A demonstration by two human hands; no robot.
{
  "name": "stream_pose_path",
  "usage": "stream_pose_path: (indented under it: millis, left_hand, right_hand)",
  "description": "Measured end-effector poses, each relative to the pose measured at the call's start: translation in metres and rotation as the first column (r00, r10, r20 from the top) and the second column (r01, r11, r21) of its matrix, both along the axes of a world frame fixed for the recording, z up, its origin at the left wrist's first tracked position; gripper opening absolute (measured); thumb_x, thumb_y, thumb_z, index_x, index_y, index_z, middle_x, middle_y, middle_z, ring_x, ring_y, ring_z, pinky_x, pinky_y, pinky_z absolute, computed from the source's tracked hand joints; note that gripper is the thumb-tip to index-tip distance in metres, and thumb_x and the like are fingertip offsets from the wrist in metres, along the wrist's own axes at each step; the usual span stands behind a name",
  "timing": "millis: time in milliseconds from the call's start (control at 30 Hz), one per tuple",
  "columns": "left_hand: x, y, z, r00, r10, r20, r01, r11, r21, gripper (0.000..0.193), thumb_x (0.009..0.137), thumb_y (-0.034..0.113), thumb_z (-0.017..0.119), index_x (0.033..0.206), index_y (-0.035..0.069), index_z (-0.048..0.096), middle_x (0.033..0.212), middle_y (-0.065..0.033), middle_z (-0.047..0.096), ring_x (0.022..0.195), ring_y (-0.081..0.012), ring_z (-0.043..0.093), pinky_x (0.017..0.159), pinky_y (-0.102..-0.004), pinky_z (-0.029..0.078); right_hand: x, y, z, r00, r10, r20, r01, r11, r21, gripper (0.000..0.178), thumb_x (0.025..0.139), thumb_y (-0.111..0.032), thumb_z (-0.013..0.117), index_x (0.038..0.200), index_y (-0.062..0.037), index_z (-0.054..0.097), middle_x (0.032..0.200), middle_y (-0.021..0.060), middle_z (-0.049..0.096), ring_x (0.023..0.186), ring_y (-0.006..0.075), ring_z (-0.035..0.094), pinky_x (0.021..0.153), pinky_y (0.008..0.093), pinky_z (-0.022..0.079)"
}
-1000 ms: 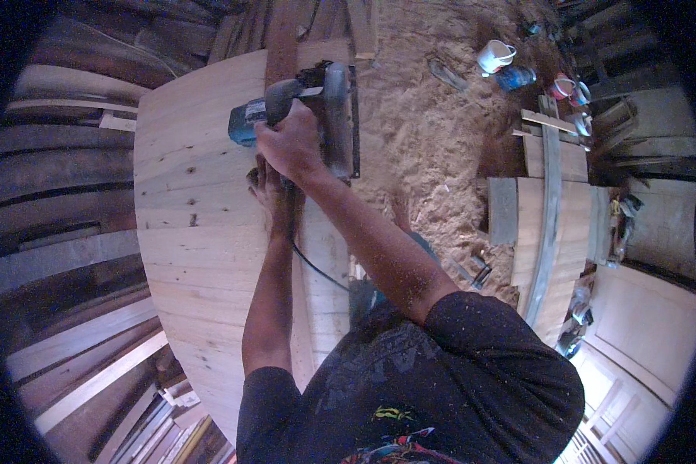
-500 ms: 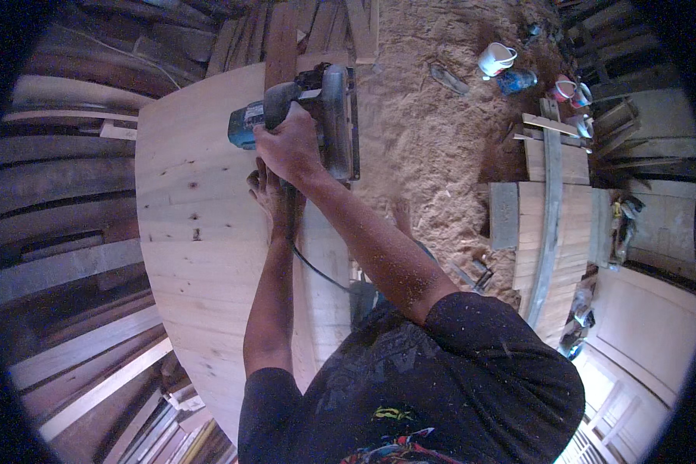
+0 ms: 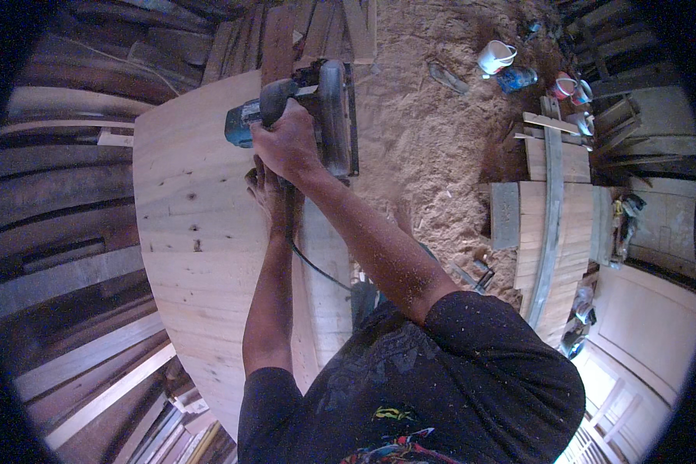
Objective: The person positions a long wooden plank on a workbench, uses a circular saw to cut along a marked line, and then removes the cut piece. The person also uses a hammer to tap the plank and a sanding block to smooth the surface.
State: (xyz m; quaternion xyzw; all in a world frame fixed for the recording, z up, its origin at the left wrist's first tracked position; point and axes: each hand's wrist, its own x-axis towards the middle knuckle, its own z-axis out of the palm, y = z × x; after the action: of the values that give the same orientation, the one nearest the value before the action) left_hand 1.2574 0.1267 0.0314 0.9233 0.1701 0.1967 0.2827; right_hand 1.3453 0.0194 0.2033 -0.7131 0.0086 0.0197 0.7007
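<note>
My right hand [image 3: 288, 145] is wrapped round the rear handle of a circular saw [image 3: 332, 116] with a teal motor housing. The saw stands at the right edge of a large pale wooden panel [image 3: 201, 294]. Just below the saw, my left hand [image 3: 268, 197] lies on the panel, its visible fingers stretched and apart. It rests against a narrow brown wooden strip [image 3: 277, 46] that runs under the saw. The saw partly hides the left fingertips and the strip. A dark power cord [image 3: 317, 271] trails back toward my body. The blade is out of sight.
Stacked planks [image 3: 62, 224] line the left side, and more boards [image 3: 325, 35] lie beyond the panel. Sawdust [image 3: 417, 139] covers the ground at right. Farther right are a white bucket [image 3: 495, 57], a blue container [image 3: 516, 79] and a plank bench [image 3: 572, 209].
The saw and both hands keep nearly the same place on the panel. The view has shifted very slightly. No grip has changed.
</note>
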Motion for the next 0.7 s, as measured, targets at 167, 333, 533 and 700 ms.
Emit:
stream_pose_path:
  millis: [167, 333, 533, 700]
  left_hand:
    - [0.009, -0.01, 0.016, 0.997, -0.015, -0.072, 0.03, 0.979, 0.204, 0.074, 0.077, 0.03, 0.079, 0.142, 0.014, 0.049, 0.15, -0.011, 0.05, 0.12, -0.0384, 0.046, 0.099, -0.0527, 0.036]
    - [0.015, -0.004, 0.013, 0.999, -0.024, -0.023, 0.026, 0.994, 0.11, 0.071, 0.076, 0.027, 0.078, 0.141, 0.014, 0.05, 0.149, -0.0089, 0.05, 0.118, -0.038, 0.047, 0.098, -0.0524, 0.037]
    - [0.027, -0.002, 0.0, 0.999, -0.033, 0.013, 0.03, 0.977, 0.212, 0.068, 0.077, 0.026, 0.078, 0.138, 0.013, 0.051, 0.144, -0.0086, 0.054, 0.114, -0.0362, 0.049, 0.095, -0.0503, 0.038]
    - [0.033, 0.016, -0.028, 0.999, 0.003, 0.042, -0.006, 0.998, 0.057, 0.065, 0.077, 0.025, 0.078, 0.135, 0.011, 0.053, 0.142, -0.0085, 0.055, 0.112, -0.035, 0.049, 0.094, -0.0496, 0.038]
  right_hand:
    - [0.008, 0.001, -0.003, 0.999, -0.017, 0.04, 0.017, 1.0, 0.01, 0.028, 0.078, -0.011, 0.073, 0.096, 0.0068, 0.064, 0.084, 0.0204, 0.072, 0.087, 0.0326, 0.074, 0.079, 0.0404, 0.057]
    - [0.015, 0.003, -0.005, 0.997, -0.024, 0.074, 0.023, 1.0, 0.017, 0.027, 0.077, -0.011, 0.072, 0.096, 0.0064, 0.064, 0.084, 0.0211, 0.072, 0.085, 0.034, 0.074, 0.079, 0.0416, 0.056]
    - [0.027, 0.003, -0.007, 0.999, -0.036, 0.019, 0.036, 0.999, -0.018, 0.027, 0.075, -0.012, 0.071, 0.094, 0.0052, 0.064, 0.08, 0.0205, 0.07, 0.082, 0.0338, 0.074, 0.077, 0.042, 0.056]
    - [0.029, 0.004, -0.002, 1.0, -0.004, 0.016, 0.003, 0.999, 0.038, 0.024, 0.074, -0.012, 0.069, 0.091, 0.005, 0.063, 0.077, 0.0198, 0.07, 0.079, 0.0329, 0.073, 0.075, 0.042, 0.056]
